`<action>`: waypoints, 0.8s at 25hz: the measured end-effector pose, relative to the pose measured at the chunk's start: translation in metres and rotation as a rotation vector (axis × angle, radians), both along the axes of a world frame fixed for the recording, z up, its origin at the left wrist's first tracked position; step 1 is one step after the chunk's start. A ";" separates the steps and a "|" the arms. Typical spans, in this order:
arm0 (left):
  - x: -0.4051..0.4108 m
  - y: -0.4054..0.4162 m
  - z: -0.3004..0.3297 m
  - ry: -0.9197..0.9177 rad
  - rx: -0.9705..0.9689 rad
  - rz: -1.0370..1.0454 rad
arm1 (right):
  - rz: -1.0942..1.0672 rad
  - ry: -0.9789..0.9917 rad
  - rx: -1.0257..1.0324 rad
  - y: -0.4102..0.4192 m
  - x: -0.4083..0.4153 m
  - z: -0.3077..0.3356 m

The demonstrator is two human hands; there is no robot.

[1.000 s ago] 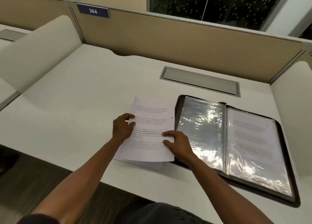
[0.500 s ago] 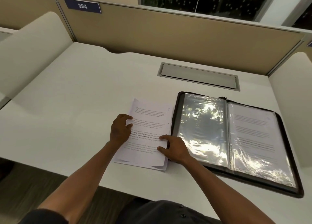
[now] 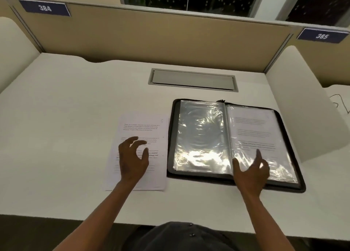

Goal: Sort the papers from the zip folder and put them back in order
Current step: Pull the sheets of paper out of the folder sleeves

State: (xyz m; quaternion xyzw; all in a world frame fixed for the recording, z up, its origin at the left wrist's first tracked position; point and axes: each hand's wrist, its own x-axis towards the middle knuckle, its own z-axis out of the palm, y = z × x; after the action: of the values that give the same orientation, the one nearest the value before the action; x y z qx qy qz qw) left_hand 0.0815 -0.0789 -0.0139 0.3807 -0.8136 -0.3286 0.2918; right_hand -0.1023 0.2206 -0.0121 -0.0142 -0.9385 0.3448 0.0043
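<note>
Two hands, neither gripping: left hand (image 3: 132, 156) hovers loose over the loose papers (image 3: 141, 129) just left of the zip folder (image 3: 236, 143), right hand (image 3: 251, 171) reaches its right sleeve, which holds one sheet. Left sleeve looks empty, so refiling's barely started.

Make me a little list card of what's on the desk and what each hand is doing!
desk: white desk, beige divider behind
papers: white printed sheets stacked left of folder, "5" at top corner
folder: black zip folder lying open, clear plastic sleeves
left sleeve: shiny, looks empty
right sleeve: printed page inside
left hand: over the papers, fingers loosely curled, holding nothing
right hand: over right sleeve, fingers spread
</note>
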 end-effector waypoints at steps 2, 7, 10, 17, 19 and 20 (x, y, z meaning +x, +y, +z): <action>-0.017 0.040 0.004 0.029 0.042 -0.083 | -0.128 -0.096 0.125 0.046 -0.016 -0.008; -0.072 0.121 0.014 0.054 0.061 -0.348 | 0.037 -0.196 0.350 0.086 -0.027 -0.032; -0.104 0.158 0.024 0.060 0.087 -0.454 | 0.018 -0.097 0.250 0.081 -0.030 -0.024; -0.173 0.203 0.085 0.019 0.403 -0.430 | 0.604 0.347 0.122 0.033 -0.006 0.009; -0.183 0.193 0.095 -0.020 0.462 -0.383 | 0.874 0.336 0.141 0.017 0.000 0.022; -0.185 0.185 0.094 -0.038 0.453 -0.345 | 0.993 0.326 0.131 0.014 0.002 0.027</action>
State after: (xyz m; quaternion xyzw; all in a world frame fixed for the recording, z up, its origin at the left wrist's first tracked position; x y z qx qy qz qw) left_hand -0.1031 0.1064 0.0804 0.2980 -0.7775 -0.5398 0.1237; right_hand -0.0998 0.2342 0.0148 0.4865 -0.8389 0.2436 -0.0129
